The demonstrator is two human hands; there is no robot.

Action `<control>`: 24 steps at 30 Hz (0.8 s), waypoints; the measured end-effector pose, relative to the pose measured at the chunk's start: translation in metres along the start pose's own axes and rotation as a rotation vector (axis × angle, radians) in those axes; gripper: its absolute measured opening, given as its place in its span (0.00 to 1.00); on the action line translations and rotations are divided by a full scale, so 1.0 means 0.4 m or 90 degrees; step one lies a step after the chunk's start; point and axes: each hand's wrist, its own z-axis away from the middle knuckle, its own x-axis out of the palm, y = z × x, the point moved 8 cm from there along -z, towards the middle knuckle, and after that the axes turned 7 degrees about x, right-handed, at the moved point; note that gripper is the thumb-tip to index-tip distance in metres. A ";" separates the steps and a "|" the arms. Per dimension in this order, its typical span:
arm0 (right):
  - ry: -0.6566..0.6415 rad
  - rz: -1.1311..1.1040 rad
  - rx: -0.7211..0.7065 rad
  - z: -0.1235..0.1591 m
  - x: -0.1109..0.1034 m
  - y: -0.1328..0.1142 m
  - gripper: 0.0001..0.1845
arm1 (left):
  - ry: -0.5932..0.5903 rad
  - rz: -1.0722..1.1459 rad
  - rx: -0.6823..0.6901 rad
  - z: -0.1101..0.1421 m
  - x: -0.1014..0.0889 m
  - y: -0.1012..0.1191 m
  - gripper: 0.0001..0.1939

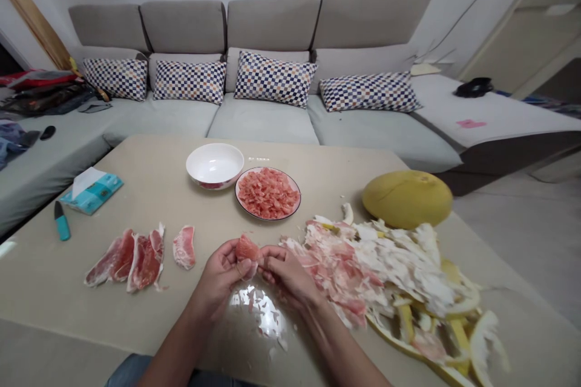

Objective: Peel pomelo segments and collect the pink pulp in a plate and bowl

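Between my hands, above the middle of the table, is a pink pomelo segment (247, 249). My left hand (227, 266) is closed around it, thumb on the near side. The fingers of my right hand (284, 269) pinch at its right edge, on what looks like its pale membrane. Left of my hands lie several segments with whitish skin, a single pomelo piece (184, 247) and a group of larger segments (145, 257). Beyond my hands a dark-rimmed plate (239, 204) is heaped with peeled pink pulp (269, 192). Small membrane scraps lie on the table below my hands.
Peel and membrane scraps (385, 272) cover the table's right side, with a whole pomelo (407, 198) behind them. A white bowl (215, 165) stands beside the plate. At far left are a tissue pack (93, 191) and a teal-handled knife (62, 221). A sofa (263, 121) stands beyond the table (327, 160).
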 end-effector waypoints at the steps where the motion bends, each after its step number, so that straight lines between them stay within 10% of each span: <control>1: -0.001 -0.004 -0.002 0.002 0.002 -0.001 0.08 | -0.007 0.008 -0.005 0.000 0.001 0.000 0.18; 10: 0.040 0.083 -0.116 0.037 0.003 -0.064 0.10 | -0.085 0.123 -0.081 0.001 0.024 -0.006 0.13; 16: 0.034 0.161 -0.138 0.046 0.024 -0.057 0.06 | -0.038 -0.072 0.010 0.001 0.004 0.014 0.34; 24: 0.055 0.149 -0.143 0.050 0.025 -0.060 0.09 | 0.038 -0.132 0.042 -0.006 -0.011 0.021 0.26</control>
